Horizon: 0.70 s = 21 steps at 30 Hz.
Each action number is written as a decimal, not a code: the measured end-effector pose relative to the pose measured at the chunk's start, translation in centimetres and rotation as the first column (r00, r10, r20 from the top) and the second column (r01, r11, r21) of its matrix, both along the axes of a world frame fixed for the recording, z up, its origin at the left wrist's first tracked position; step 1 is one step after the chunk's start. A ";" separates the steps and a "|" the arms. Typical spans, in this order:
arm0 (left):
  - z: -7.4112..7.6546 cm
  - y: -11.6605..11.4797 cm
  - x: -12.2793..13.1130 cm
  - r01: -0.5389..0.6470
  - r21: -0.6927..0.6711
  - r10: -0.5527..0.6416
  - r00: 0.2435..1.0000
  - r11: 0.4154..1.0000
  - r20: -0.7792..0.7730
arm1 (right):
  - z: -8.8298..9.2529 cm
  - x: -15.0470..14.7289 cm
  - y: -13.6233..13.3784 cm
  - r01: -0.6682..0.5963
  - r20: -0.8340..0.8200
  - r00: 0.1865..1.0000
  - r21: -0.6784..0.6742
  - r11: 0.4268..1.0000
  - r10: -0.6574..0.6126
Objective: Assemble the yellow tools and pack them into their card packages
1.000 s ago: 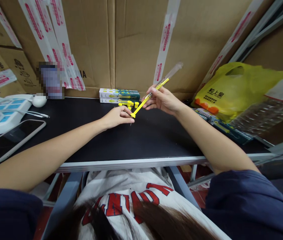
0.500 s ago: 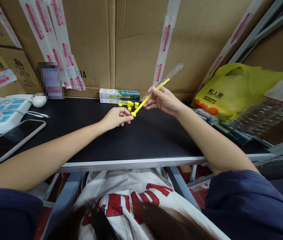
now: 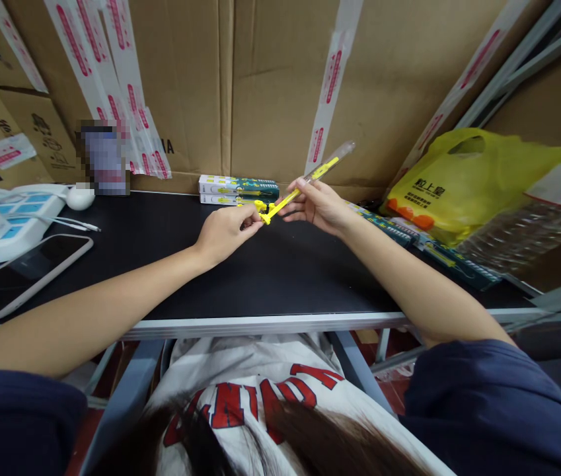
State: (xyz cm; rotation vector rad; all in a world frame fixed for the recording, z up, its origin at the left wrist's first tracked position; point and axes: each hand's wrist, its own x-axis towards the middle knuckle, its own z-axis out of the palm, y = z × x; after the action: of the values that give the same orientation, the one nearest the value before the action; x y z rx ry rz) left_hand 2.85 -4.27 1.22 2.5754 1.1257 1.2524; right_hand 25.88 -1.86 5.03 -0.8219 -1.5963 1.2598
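Observation:
My right hand (image 3: 316, 206) is closed around a slim yellow pen-like stick (image 3: 283, 205), which slants up to the right. Its upper part sits inside a clear plastic tube (image 3: 343, 151). The stick's lower end flares into a small yellow flange. My left hand (image 3: 228, 231) pinches thumb and fingers together right beside that flange; what lies between the fingertips is hidden. Just behind the left fingers, small yellow parts (image 3: 256, 204) lie on the black tabletop (image 3: 280, 277), partly covered by the hand.
Two stacked small printed boxes (image 3: 238, 189) stand against the cardboard (image 3: 270, 86). More printed boxes (image 3: 451, 261) lie right, beside a yellow plastic bag (image 3: 468, 178) and a clear plastic container (image 3: 523, 231). On the left are a phone (image 3: 27, 271) and a power strip (image 3: 37, 211) with cables.
My left hand has risen slightly, its fingers now in a tighter pinch and covering more of the small yellow parts. The stick and tube have tilted lower, with my right hand slightly down and left.

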 end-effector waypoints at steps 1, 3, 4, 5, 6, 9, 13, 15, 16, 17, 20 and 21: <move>0.0 0.0 0.0 -0.003 0.008 0.003 1.000 1.000 -0.003 | -0.2 -0.2 -0.2 -0.013 0.004 1.000 -0.007 1.000 0.013; 0.0 -0.1 0.0 -0.004 0.019 0.004 1.000 1.000 -0.012 | -0.6 -0.7 -0.4 -0.039 0.013 0.999 -0.021 0.999 0.039; 0.0 -0.1 0.0 -0.004 0.021 0.004 1.000 1.000 -0.014 | -0.8 -0.9 -0.5 -0.049 0.015 0.999 -0.025 0.998 0.049; 0.0 -0.1 0.0 -0.003 0.021 0.003 1.000 1.000 -0.014 | -1.0 -1.0 -0.6 -0.056 0.017 0.998 -0.027 0.998 0.057; 0.0 -0.1 0.0 -0.001 0.020 0.001 1.000 1.000 -0.011 | -1.1 -1.2 -0.7 -0.063 0.018 0.998 -0.028 0.998 0.064; 0.0 -0.2 0.0 0.012 0.016 -0.012 1.000 1.000 0.001 | -1.4 -1.4 -0.9 -0.083 0.018 0.996 -0.023 0.996 0.083; 0.1 -0.2 0.1 0.045 0.017 -0.046 0.998 0.999 0.031 | -1.5 -1.5 -1.0 -0.106 0.025 0.994 0.015 0.994 0.106; 0.2 -0.2 0.1 0.055 0.010 -0.056 0.997 0.998 0.047 | -1.4 -1.4 -1.0 -0.122 0.042 0.992 0.048 0.991 0.120; 0.2 -0.2 0.1 0.054 0.004 -0.054 0.997 0.999 0.048 | -1.4 -1.4 -1.0 -0.130 0.048 0.991 0.058 0.990 0.127; 0.3 -0.2 0.1 0.049 -0.001 -0.049 0.998 0.999 0.047 | -1.4 -1.4 -1.0 -0.136 0.050 0.990 0.060 0.989 0.133; 0.4 -0.3 0.1 0.041 0.002 -0.042 0.999 0.999 0.034 | -1.3 -1.5 -1.1 -0.138 0.038 0.990 0.037 0.990 0.136; 0.4 -0.3 0.1 0.045 0.010 -0.045 0.999 0.999 0.030 | -1.3 -1.5 -1.1 -0.134 0.033 0.991 0.030 0.990 0.133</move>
State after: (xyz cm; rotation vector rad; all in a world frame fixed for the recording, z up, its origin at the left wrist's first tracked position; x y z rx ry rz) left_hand 2.95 -4.55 1.58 2.5648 1.0533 1.2852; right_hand 24.37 -2.98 3.70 -0.7272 -1.7159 1.3178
